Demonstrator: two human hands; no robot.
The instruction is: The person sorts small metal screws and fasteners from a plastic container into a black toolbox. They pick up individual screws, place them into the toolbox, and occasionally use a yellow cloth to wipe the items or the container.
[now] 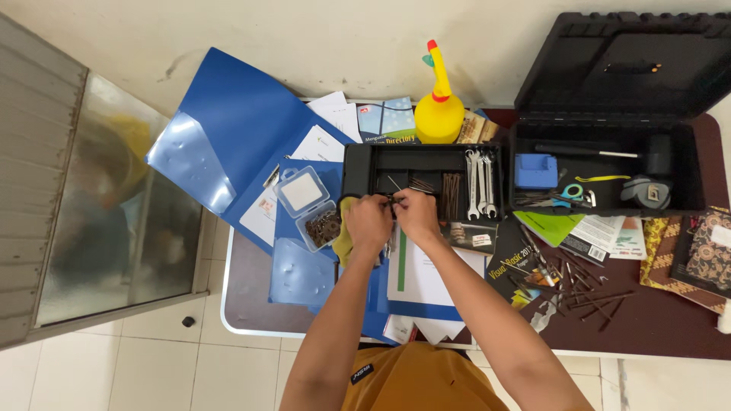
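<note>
My left hand (368, 221) and my right hand (418, 214) meet at the front edge of a black compartment tray (358, 169). Between their fingertips they pinch a small bunch of thin dark nails (394, 199). More nails (451, 195) lie in the tray's middle compartment, and several silver wrenches (479, 183) lie at its right end. A yellow cloth (344, 232) peeks out under my left hand.
An open black toolbox (609, 99) stands at the right with a blue block (535, 170) and scissors inside. Loose nails (582, 285) are scattered on the brown table. A yellow squeeze bottle (439, 106), blue folders (236, 129), papers and a small clear box (308, 207) surround the tray.
</note>
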